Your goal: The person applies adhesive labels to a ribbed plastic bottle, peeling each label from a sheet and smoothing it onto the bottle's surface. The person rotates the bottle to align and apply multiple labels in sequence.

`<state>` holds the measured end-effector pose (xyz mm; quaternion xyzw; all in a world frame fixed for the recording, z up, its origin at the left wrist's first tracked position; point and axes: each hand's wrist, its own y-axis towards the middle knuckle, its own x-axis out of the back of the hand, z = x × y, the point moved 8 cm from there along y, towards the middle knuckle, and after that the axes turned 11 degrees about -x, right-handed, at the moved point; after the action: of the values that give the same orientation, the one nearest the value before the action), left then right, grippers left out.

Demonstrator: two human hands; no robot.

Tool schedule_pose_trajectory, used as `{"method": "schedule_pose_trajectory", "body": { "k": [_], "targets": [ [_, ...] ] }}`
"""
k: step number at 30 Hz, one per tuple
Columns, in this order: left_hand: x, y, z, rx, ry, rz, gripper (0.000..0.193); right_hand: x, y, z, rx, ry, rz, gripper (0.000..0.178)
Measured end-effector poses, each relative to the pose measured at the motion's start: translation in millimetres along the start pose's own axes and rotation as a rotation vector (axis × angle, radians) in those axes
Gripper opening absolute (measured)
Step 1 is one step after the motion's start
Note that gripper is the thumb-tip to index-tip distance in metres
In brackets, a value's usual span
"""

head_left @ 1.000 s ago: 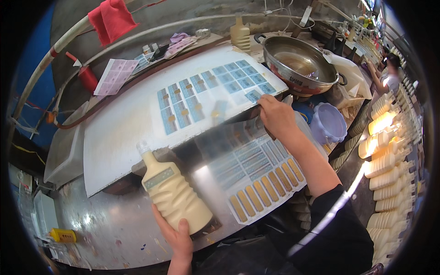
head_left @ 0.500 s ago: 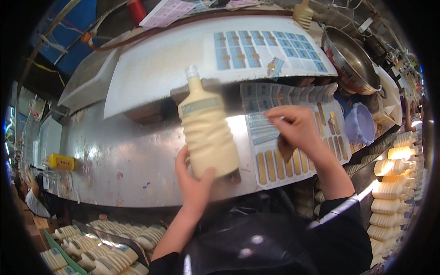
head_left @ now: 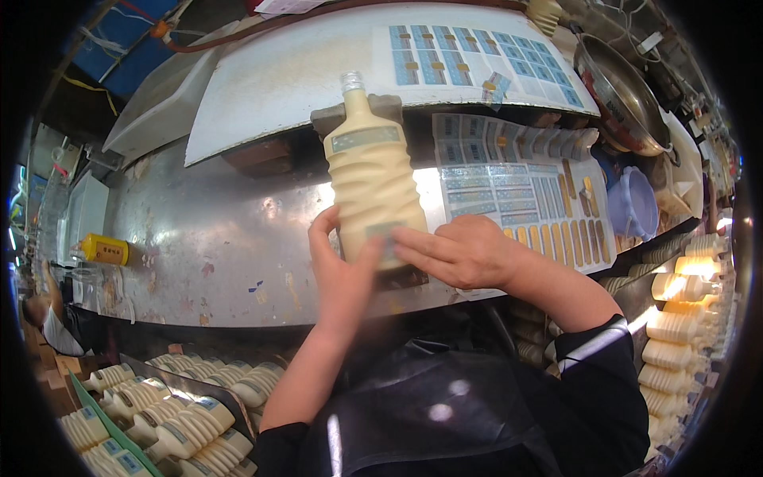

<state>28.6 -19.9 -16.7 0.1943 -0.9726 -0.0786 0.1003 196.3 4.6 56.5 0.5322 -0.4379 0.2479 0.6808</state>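
**Steadying a Cream Bottle on the Desk**

Work item: one cream bottle (head_left: 373, 179) with a ribbed body lies on the metal desk (head_left: 214, 254), base near, neck far. Its neck end passes over a grey block (head_left: 326, 119) beside the white board (head_left: 262, 87). The opaque body conceals any contents.

Left grip (head_left: 343, 266): clamped on the bottle near its base, fingers at the left side, thumb across the upper face.

Right grip (head_left: 441, 254): extended fingertips together, touching the bottle at the small lower label (head_left: 383, 230). Whether they pinch the label cannot be told.

Labels: printed sheets (head_left: 497, 184) lie right of the bottle; blue labels (head_left: 433, 56) sit in rows on the white board.

Containers:
- Metal pan (head_left: 624, 91), far right: brownish interior; contents unclear.
- Lavender bucket (head_left: 633, 205), right: contents cannot be determined.
- Yellow container (head_left: 106, 250), left end of desk: contents hidden.
- Green-edged bin (head_left: 102, 425), near left: holds rows of labeled cream bottles (head_left: 195, 429).
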Motion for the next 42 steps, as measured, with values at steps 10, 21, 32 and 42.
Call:
{"method": "schedule_pose_trajectory", "body": {
  "k": [10,21,32,42],
  "targets": [
    [-2,-6,12,-0.024,-0.186,-0.010,0.066,-26,-28,-41,-1.062,0.603,0.217,0.052],
    [-11,-4,9,-0.035,-0.128,0.002,0.074,-61,-32,-45,-1.318,0.901,0.261,0.067],
    [-10,-4,8,-0.007,-0.156,0.018,0.078,-64,-36,-42,-1.340,1.005,0.175,0.069],
    [-9,-5,16,0.006,-0.247,-0.026,0.070,-58,-26,-43,-1.278,0.829,0.181,0.068]
  ]
}}
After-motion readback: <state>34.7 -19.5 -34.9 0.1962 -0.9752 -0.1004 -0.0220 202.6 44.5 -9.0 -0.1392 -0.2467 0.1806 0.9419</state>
